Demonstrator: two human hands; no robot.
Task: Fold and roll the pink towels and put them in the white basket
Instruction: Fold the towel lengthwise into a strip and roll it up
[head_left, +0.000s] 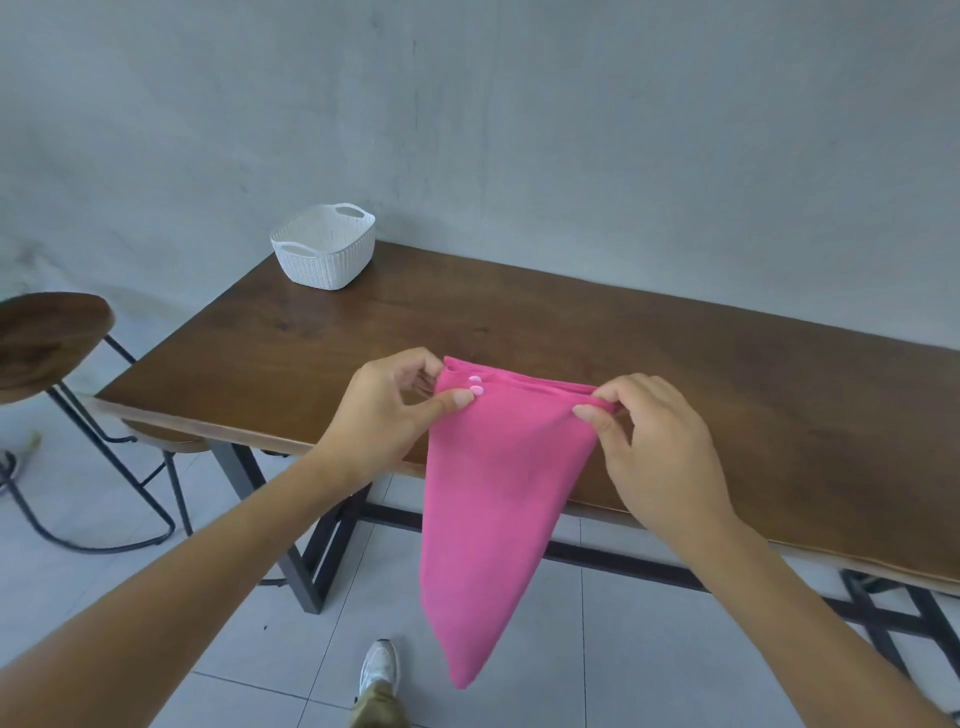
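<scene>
Clearly pinches the pink towel (493, 493) at both upper corners, seen from the head view. With the left hand (384, 410), clamps the towel's left corner between the thumb and curled fingers, thumb pad flat on the near face just beside two pale round snaps (475, 384). With the right hand (660, 447), nips the right corner between thumb tip and forefinger, the remaining fingers bent loosely behind the cloth. Holds the top edge stretched nearly level from one hand to the other, above the near part of the tabletop (571, 332). Lets the rest hang down past the tabletop's near edge, narrowing into a long triangle with a blunt tip over the floor (649, 649).

Shows a soft, matte, finely napped fabric in bright pink, with several layers stacked along the top edge. Cannot tell whether the far layers touch the wood.

Places the white basket (332, 267) at the far left corner of the tabletop, well apart from towel and hands: plastic moulded in a woven pattern, a rounded rectangle with a cut-out handle at each end.

Shows dark brown, faintly glossy wood for the tabletop, carried on a black metal frame (311, 577). Shows a stool (47, 338) at left with a round wooden seat on thin black legs, a grey plaster wall (519, 130) behind, pale square tiles underfoot, and a white shoe (379, 667) near the towel's tip.
</scene>
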